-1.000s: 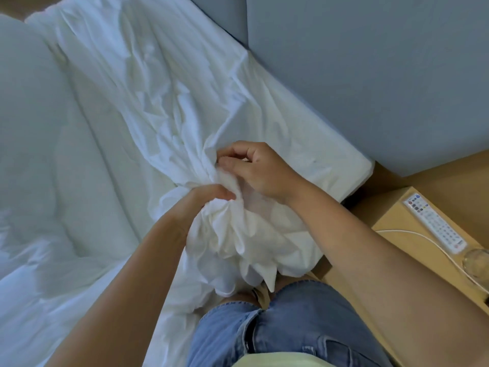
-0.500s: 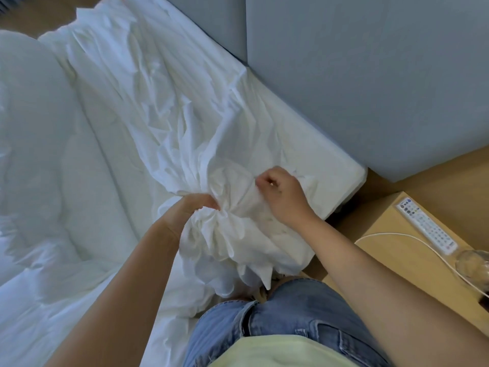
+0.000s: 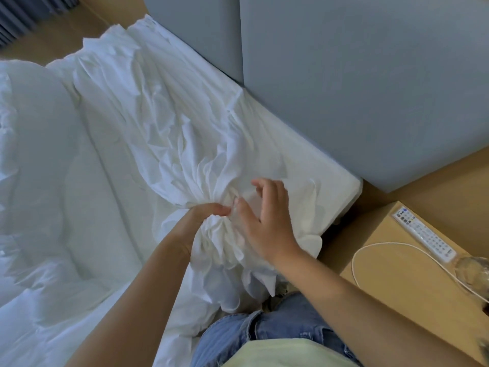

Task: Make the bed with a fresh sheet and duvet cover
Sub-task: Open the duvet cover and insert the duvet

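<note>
A crumpled white sheet (image 3: 148, 115) lies along the head end of the mattress (image 3: 328, 186), beside the grey headboard. Its near end is gathered into a tight bunch (image 3: 225, 250) at the mattress corner. My left hand (image 3: 197, 221) is clenched on that bunch. My right hand (image 3: 264, 221) hovers over the gathered cloth with its fingers spread, touching it lightly and gripping nothing. A puffy white duvet (image 3: 45, 194) covers the left part of the bed.
A padded grey headboard (image 3: 357, 75) runs along the right of the bed. A wooden bedside table (image 3: 412, 276) stands at the right with a remote control (image 3: 423, 234), a white cable (image 3: 397, 245) and a clear glass (image 3: 473, 268). Wooden floor shows at top left.
My right hand has let go of the sheet, opened its fingers and moved down to the bunch. My left hand has kept its grip. The view has shifted toward the bed's far end.
</note>
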{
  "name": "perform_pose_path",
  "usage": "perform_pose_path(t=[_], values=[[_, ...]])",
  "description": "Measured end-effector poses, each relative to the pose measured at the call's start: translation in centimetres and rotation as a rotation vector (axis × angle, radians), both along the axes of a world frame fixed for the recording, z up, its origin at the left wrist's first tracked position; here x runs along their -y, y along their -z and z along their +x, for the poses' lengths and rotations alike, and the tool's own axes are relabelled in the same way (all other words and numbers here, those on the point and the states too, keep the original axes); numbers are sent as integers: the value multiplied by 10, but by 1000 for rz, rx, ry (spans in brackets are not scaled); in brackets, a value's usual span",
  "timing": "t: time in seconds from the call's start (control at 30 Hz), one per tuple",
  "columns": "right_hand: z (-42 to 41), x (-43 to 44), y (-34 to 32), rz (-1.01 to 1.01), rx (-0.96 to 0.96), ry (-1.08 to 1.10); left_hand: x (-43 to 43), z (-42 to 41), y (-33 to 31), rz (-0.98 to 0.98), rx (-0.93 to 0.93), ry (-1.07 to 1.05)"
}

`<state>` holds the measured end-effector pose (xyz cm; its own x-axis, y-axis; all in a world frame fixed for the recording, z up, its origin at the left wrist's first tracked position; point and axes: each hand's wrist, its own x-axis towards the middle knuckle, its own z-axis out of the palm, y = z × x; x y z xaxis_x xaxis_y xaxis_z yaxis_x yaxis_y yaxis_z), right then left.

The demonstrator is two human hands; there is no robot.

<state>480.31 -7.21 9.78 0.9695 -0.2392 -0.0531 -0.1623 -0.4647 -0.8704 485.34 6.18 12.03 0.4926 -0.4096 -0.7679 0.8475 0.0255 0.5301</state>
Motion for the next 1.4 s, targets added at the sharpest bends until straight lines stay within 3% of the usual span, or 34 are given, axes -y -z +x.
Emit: perform_pose_path(t=[0.1, 0.2, 0.27, 0.33, 0.43, 0.53, 0.6, 0.8, 0.87, 1.0, 1.27, 1.37, 1.4], values=[[-1, -6, 0, 225, -201, -121, 5, -3, 3, 5, 63, -68], [15, 14, -13, 491, -368, -430, 0, -2, 2, -46, 82, -93], [19, 26, -16, 428, -451, -515, -8, -1, 0, -103, 36, -58], [22, 30, -8, 241, -407, -435, -13, 2, 0, -70, 63, -71], [29, 23, -2, 96, -252, -317, -7, 10, -4, 107, 134, -40], [42, 21, -15, 93, -25, -198, -4, 11, -6, 204, 139, 54], [49, 15, -25, 52, 61, -246, -2, 8, -6, 200, 138, 134], [67, -4, -35, 101, 18, -351, -4, 20, -1, 35, 182, 265], [73, -10, -40, 148, 8, -347, 1, 20, 1, -21, 265, 169], [74, -20, -41, 320, -66, -275, 13, 13, 4, -190, 188, -109], [84, -27, -52, 213, -125, -335, 21, 3, -1, 87, 175, -138], [79, -17, -52, 208, -149, -343, 18, 5, -4, 64, 159, -83], [74, -9, -49, 202, -137, -334, 15, 5, -5, -38, 140, -75]])
